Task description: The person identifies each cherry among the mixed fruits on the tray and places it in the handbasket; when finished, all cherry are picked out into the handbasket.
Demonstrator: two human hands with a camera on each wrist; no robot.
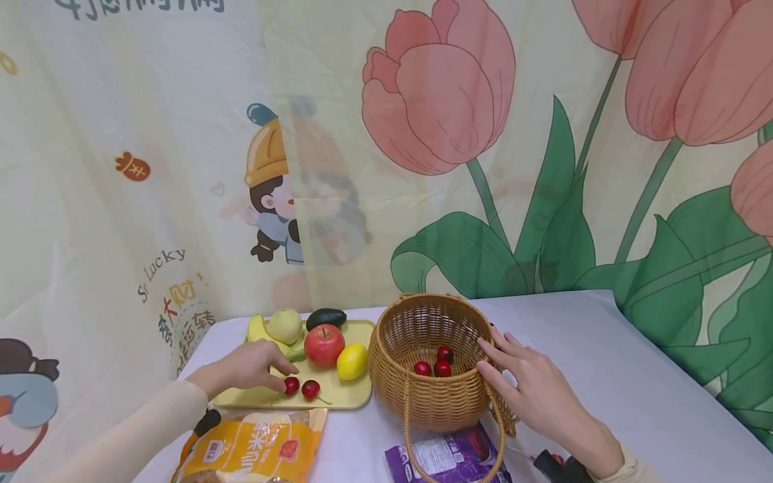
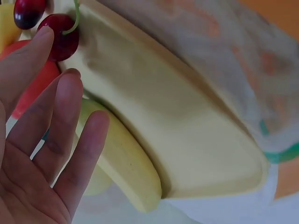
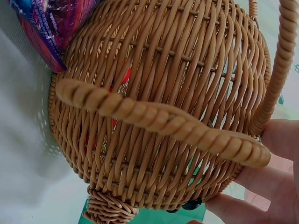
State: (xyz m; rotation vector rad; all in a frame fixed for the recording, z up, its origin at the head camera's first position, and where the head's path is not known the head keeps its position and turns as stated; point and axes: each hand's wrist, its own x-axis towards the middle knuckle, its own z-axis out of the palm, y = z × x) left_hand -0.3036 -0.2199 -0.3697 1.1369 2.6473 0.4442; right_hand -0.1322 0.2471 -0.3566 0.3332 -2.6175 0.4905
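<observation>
My left hand [image 1: 258, 365] reaches over a pale yellow tray [image 1: 241, 400], its thumb and forefinger at a dark red cherry [image 1: 292, 386]. In the left wrist view the thumb tip overlaps that cherry [image 2: 60, 39], which has a green stem; the other fingers are loosely extended. Just right of it lies a second cherry [image 1: 311, 390]. My right hand [image 1: 540, 382] rests with extended fingers on the right rim of a brown wicker basket [image 1: 431, 406]. Inside the basket are three cherries [image 1: 443, 368]. The basket's handle [image 3: 154, 119] hangs down at its near side.
The tray also bears bananas [image 1: 258, 330], a pale green round fruit [image 1: 284, 327], a dark green avocado-like fruit [image 1: 326, 318], a red apple [image 1: 324, 346] and a lemon [image 1: 353, 362]. An orange food bag [image 1: 260, 446] and a purple packet [image 1: 443, 457] lie in front. A printed curtain [image 1: 326, 168] hangs behind.
</observation>
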